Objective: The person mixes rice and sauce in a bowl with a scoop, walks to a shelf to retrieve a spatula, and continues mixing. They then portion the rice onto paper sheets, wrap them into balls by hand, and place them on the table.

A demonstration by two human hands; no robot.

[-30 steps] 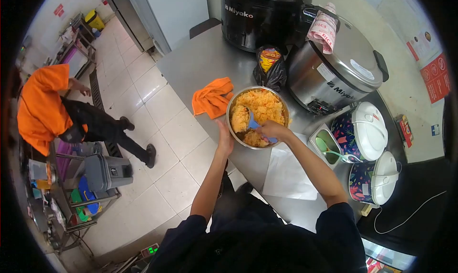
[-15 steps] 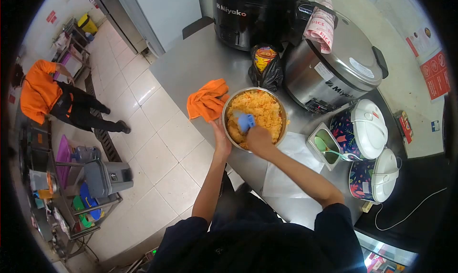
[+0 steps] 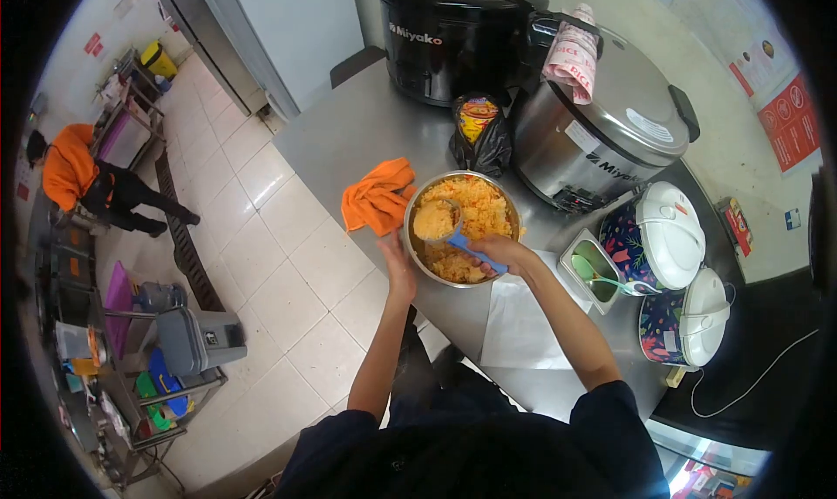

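My right hand (image 3: 506,255) grips the blue handle of a scoop (image 3: 459,240), its round cup heaped with orange-yellow rice. The scoop is over the left part of a round metal bowl (image 3: 455,283) holding more rice (image 3: 485,204). Along the bowl's left side rests my left hand (image 3: 398,270), fingers stretched out and apparently against the outer wall. Just beyond those fingers lies a crumpled orange cloth (image 3: 377,198). White paper (image 3: 523,329) is spread under my right forearm.
Behind the bowl stand a black bag (image 3: 485,150), a black rice cooker (image 3: 453,45) and a steel rice cooker (image 3: 580,146). To the right are a metal container (image 3: 602,298) with spoons and two patterned, white-lidded pots (image 3: 671,237). A person in orange (image 3: 70,167) stands far left.
My right hand has drawn back rightward, and the scoop now shows its cup full of rice. My left hand's fingers have straightened. The person in orange has shifted.
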